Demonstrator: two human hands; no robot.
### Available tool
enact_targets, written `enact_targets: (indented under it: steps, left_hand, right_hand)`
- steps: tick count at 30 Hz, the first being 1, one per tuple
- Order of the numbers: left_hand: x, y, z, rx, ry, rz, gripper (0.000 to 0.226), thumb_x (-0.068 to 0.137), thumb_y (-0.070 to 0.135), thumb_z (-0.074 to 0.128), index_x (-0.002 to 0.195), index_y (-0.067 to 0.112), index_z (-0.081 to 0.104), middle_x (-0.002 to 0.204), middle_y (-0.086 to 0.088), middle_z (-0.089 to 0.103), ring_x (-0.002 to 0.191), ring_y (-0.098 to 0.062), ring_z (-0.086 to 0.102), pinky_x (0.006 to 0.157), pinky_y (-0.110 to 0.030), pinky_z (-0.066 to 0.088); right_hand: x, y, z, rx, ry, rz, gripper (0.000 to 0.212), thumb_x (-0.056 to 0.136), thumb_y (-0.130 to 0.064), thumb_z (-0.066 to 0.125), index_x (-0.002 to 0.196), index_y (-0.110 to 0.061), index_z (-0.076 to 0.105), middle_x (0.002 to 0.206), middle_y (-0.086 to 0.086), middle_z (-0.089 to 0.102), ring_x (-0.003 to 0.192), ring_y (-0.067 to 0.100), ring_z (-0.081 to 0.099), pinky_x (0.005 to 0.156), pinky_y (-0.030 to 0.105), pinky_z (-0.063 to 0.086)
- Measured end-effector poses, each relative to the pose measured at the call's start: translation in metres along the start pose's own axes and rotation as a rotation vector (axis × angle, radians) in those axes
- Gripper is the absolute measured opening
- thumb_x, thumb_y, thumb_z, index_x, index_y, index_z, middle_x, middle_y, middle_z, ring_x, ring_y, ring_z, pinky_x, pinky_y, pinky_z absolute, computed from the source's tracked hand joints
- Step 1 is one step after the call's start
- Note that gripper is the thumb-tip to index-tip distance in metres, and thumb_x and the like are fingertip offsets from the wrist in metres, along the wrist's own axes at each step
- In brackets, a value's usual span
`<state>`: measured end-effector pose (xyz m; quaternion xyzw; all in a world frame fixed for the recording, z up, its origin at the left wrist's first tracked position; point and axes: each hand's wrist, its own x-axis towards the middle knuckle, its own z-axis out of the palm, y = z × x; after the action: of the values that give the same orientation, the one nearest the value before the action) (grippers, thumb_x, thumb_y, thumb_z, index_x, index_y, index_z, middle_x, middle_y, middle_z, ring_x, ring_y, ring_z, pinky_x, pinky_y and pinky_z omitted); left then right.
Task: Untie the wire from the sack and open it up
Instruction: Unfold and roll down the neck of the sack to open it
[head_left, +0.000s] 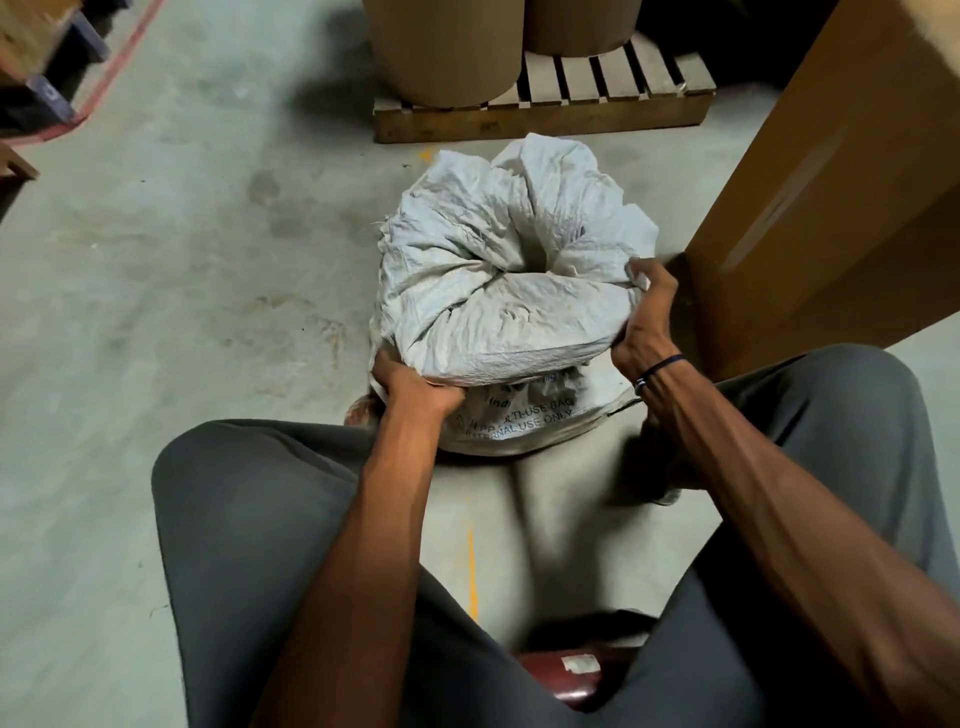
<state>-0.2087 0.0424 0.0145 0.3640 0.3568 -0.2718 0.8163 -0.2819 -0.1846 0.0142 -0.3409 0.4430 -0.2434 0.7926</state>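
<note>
A white woven sack (509, 291) stands on the concrete floor between my knees, with blue print on its near side. Its top cloth is bunched and rolled outward around a small dark hole at the middle. My left hand (410, 384) grips the rolled rim at the sack's near left. My right hand (647, 322) grips the rim on the right side, fingers curled into the cloth. No wire shows anywhere on the sack.
A tall brown cardboard box (831, 197) stands right beside the sack. Behind it a wooden pallet (545, 104) carries two large cardboard drums (441, 47). A red stool (571, 670) is under me. Open floor lies to the left, where a red line (119, 67) runs.
</note>
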Motion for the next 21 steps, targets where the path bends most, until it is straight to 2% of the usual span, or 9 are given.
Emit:
enact_targets:
  steps: [2, 4, 7, 9, 12, 15, 17, 19, 21]
  left_hand:
    - [0.008, 0.005, -0.008, 0.117, 0.008, -0.038, 0.070, 0.102, 0.060, 0.021, 0.120, 0.016, 0.072, 0.128, -0.018, 0.070, 0.118, -0.040, 0.063, 0.109, -0.058, 0.045]
    - [0.017, 0.011, -0.012, 0.363, 0.110, -0.035, 0.083, 0.095, 0.075, 0.022, 0.144, 0.018, 0.057, 0.147, -0.016, 0.059, 0.134, -0.040, 0.054, 0.106, -0.062, 0.045]
    - [0.027, 0.021, -0.008, 0.685, 0.456, 0.329, 0.093, 0.095, 0.078, 0.034, 0.158, 0.009, 0.026, 0.160, -0.023, 0.032, 0.146, -0.043, 0.037, 0.112, -0.057, 0.038]
    - [0.032, 0.024, 0.007, 0.839, 0.388, 0.502, 0.083, 0.098, 0.073, 0.035, 0.154, 0.013, 0.026, 0.154, -0.025, 0.036, 0.140, -0.044, 0.044, 0.112, -0.055, 0.037]
    - [0.050, 0.018, 0.017, 1.036, 0.247, 0.476, 0.087, 0.091, 0.082, 0.033, 0.153, 0.022, 0.021, 0.147, -0.024, 0.051, 0.131, -0.043, 0.054, 0.114, -0.058, 0.035]
    - [0.069, 0.003, 0.010, 1.152, 0.190, 0.472, 0.088, 0.090, 0.080, 0.037, 0.154, 0.023, 0.016, 0.145, -0.023, 0.055, 0.132, -0.044, 0.054, 0.115, -0.059, 0.035]
    - [0.078, -0.008, 0.006, 1.137, 0.180, 0.483, 0.085, 0.096, 0.071, 0.043, 0.159, 0.023, 0.013, 0.146, -0.023, 0.056, 0.134, -0.044, 0.054, 0.116, -0.055, 0.036]
    - [0.090, -0.017, 0.005, 1.119, 0.200, 0.488, 0.089, 0.096, 0.069, 0.044, 0.162, 0.022, 0.009, 0.148, -0.024, 0.055, 0.135, -0.044, 0.054, 0.116, -0.055, 0.035]
    - [0.104, -0.023, 0.005, 1.142, 0.210, 0.483, 0.098, 0.091, 0.073, 0.044, 0.164, 0.023, 0.002, 0.152, -0.024, 0.050, 0.135, -0.045, 0.053, 0.114, -0.055, 0.039]
  right_hand:
    - [0.014, 0.010, -0.009, -0.064, 0.004, -0.018, 0.066, 0.061, -0.039, 0.074, 0.117, -0.006, 0.076, 0.128, 0.014, 0.073, 0.111, 0.034, 0.073, 0.101, 0.052, 0.056]
    - [0.007, 0.011, -0.010, -0.174, 0.030, -0.040, 0.052, 0.058, -0.045, 0.074, 0.098, -0.013, 0.079, 0.106, 0.004, 0.078, 0.095, 0.028, 0.071, 0.085, 0.039, 0.057]
    - [-0.008, 0.010, -0.009, -0.308, 0.108, -0.092, 0.065, 0.057, -0.056, 0.071, 0.104, -0.010, 0.073, 0.094, 0.001, 0.070, 0.074, 0.019, 0.060, 0.066, 0.029, 0.045]
    - [-0.006, 0.014, -0.012, -0.371, 0.153, -0.122, 0.077, 0.066, -0.061, 0.071, 0.120, -0.006, 0.061, 0.098, 0.001, 0.067, 0.081, 0.018, 0.061, 0.066, 0.032, 0.043]
    - [0.000, 0.022, -0.019, -0.481, 0.241, -0.119, 0.066, 0.088, -0.054, 0.067, 0.132, -0.011, 0.044, 0.099, 0.000, 0.060, 0.083, 0.017, 0.056, 0.070, 0.034, 0.039]
    - [0.001, 0.024, -0.020, -0.633, 0.293, -0.142, 0.071, 0.091, -0.051, 0.066, 0.141, -0.012, 0.033, 0.122, 0.013, 0.056, 0.103, 0.031, 0.056, 0.086, 0.035, 0.041]
    - [0.001, 0.023, -0.022, -0.807, 0.361, -0.249, 0.077, 0.088, -0.045, 0.069, 0.146, -0.013, 0.028, 0.139, 0.022, 0.045, 0.121, 0.041, 0.050, 0.100, 0.042, 0.040]
    - [0.002, 0.024, -0.024, -0.988, 0.393, -0.484, 0.080, 0.085, -0.032, 0.069, 0.151, -0.012, 0.027, 0.139, 0.023, 0.043, 0.123, 0.045, 0.047, 0.105, 0.045, 0.038]
    - [0.001, 0.028, -0.022, -1.124, 0.297, -0.614, 0.087, 0.085, -0.028, 0.067, 0.157, -0.010, 0.021, 0.136, 0.025, 0.048, 0.121, 0.045, 0.050, 0.105, 0.047, 0.039]
